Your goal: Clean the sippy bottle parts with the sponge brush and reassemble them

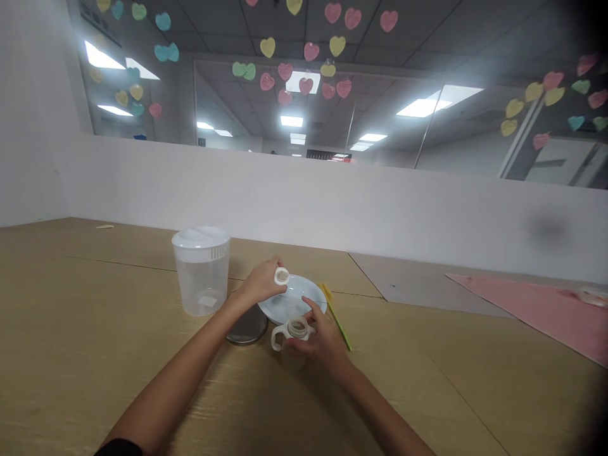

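Note:
My left hand [262,281] is closed around a small white bottle cap [282,276], its round opening turned toward me, above the rim of a pale shallow bowl [280,309]. My right hand [327,342] grips a clear bottle with white side handles [295,330]. The bottle stands upright in front of the bowl, its threaded mouth uncovered. One right finger reaches over the near part of the bowl. Just left of the bowl lies a dark grey round dish or lid [247,327], partly below my left forearm.
A translucent lidded bucket [202,278] stands at the left. Right of the bowl lies a brush with a green handle [340,324] and yellow end. A pink sheet [546,307] and a grey mat [418,285] cover the table's right side. A white wall [285,202] borders the back.

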A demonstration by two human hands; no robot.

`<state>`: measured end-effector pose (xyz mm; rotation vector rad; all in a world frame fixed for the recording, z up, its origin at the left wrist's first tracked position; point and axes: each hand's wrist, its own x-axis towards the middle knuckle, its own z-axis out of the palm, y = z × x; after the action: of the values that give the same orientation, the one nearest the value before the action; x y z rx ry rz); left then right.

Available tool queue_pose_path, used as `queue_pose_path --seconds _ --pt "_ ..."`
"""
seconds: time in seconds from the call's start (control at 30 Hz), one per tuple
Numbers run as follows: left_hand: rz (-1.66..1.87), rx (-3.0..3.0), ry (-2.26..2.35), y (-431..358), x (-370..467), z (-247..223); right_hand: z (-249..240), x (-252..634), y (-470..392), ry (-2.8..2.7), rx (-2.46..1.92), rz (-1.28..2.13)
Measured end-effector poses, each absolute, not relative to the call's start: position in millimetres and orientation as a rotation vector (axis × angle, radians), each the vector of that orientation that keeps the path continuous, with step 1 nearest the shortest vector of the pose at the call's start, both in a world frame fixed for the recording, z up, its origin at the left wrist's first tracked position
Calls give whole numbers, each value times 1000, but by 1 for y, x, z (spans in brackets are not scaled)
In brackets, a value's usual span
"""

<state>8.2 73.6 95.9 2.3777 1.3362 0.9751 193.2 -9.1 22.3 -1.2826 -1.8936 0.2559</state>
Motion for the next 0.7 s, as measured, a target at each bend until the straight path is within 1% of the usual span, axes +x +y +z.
queue_pose_path --seconds 0.27,0.43,0.57,0.7 --pt "671 2415 1398 81 5 81 23 193 -9 -1910 -1286 187" --pt "558 2376 1290 76 6 79 26 192 -10 -1910 -1286 165" --pt "541 2343 1113 77 8 78 30 190 -12 -1906 -1267 234" --pt "616 2377 1087 80 10 79 29 191 -13 -1916 -1269 208"
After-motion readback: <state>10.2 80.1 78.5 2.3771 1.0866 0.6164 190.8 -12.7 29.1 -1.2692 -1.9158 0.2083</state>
